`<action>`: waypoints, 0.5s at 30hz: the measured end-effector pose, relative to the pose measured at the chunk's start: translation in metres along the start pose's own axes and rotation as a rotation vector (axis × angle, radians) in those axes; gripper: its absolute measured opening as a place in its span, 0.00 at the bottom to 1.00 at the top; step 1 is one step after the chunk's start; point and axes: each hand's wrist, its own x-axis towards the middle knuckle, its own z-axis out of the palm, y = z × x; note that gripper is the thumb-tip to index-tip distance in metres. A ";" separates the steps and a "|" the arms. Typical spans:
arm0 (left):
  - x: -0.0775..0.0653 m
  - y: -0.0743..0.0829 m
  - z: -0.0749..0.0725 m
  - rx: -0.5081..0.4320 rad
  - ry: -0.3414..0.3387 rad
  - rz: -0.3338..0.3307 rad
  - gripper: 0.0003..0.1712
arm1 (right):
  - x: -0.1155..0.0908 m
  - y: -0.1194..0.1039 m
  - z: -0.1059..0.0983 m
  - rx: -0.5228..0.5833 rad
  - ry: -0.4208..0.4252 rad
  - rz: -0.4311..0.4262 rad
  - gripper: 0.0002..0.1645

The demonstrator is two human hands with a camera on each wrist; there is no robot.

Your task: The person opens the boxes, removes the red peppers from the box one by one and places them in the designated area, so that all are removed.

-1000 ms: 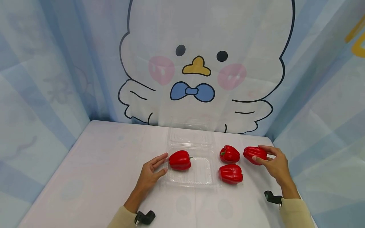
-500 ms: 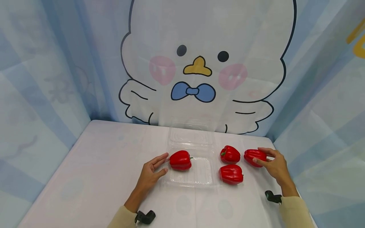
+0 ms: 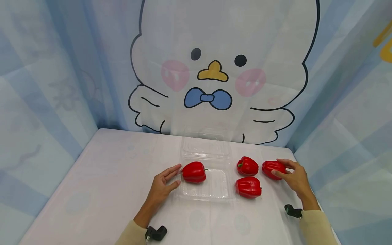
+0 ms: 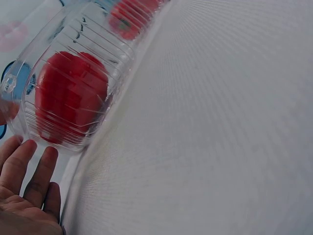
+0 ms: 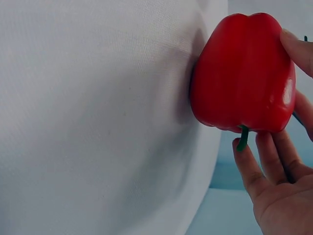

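A clear plastic clamshell box (image 3: 218,182) lies with its lid folded back, and one red bell pepper (image 3: 194,172) sits in the left part of its base. My left hand (image 3: 163,182) is at the box's left side, fingers fairly straight and fingertips right at the wall; the left wrist view shows the fingers (image 4: 41,174) close beside it. On the far right my right hand (image 3: 295,175) holds another red bell pepper (image 3: 272,169) between thumb and fingers. In the right wrist view this pepper (image 5: 244,73) is low against the tabletop, its green stem towards the fingers.
Two more red bell peppers, a back one (image 3: 247,166) and a front one (image 3: 248,187), lie between the box and my right hand. The white-covered table (image 3: 107,177) meets a printed curtain (image 3: 211,112) at the back, with curtains on both sides.
My right hand and its bell pepper have come down slightly towards the table, mostly in the first half second. My left hand and the box stay in place.
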 end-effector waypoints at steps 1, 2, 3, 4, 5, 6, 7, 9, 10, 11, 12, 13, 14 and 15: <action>0.000 0.000 0.000 0.001 0.001 -0.001 0.34 | 0.000 0.000 0.000 -0.003 0.001 -0.002 0.46; 0.000 0.000 0.000 0.002 -0.001 0.001 0.34 | 0.000 0.001 -0.001 -0.005 0.002 -0.005 0.46; 0.000 -0.001 0.000 0.005 -0.002 0.005 0.34 | 0.001 0.002 -0.001 -0.010 0.002 -0.008 0.46; 0.000 -0.001 0.000 0.008 -0.003 0.007 0.34 | 0.001 0.002 -0.001 -0.014 0.003 -0.010 0.47; 0.000 -0.002 0.000 0.009 -0.002 0.006 0.34 | 0.001 0.002 -0.001 -0.016 0.004 -0.012 0.47; 0.000 -0.002 0.000 0.012 -0.002 0.008 0.34 | 0.002 0.002 -0.001 -0.015 0.006 -0.012 0.46; 0.001 -0.002 0.000 0.012 0.000 0.004 0.34 | 0.002 0.003 -0.001 -0.015 0.006 -0.011 0.46; 0.000 -0.002 0.000 0.017 0.001 0.012 0.34 | 0.002 0.002 -0.001 -0.016 0.010 -0.008 0.46; 0.000 -0.003 0.000 0.018 0.004 0.009 0.34 | 0.002 0.001 -0.002 -0.015 0.014 -0.005 0.46; 0.000 -0.003 0.000 0.019 0.005 0.010 0.34 | 0.001 -0.001 -0.002 -0.015 0.017 -0.004 0.46; 0.001 -0.003 0.000 0.020 0.007 0.009 0.34 | 0.000 -0.002 -0.002 -0.017 0.023 -0.004 0.45; 0.000 -0.003 0.000 0.021 0.008 0.012 0.34 | -0.001 -0.004 -0.003 -0.017 0.031 -0.006 0.45; 0.000 -0.003 0.000 0.024 0.008 0.017 0.34 | -0.002 -0.006 -0.003 -0.019 0.039 -0.011 0.45; 0.000 -0.003 0.000 0.020 0.011 0.008 0.34 | -0.003 -0.008 -0.004 -0.023 0.050 -0.020 0.45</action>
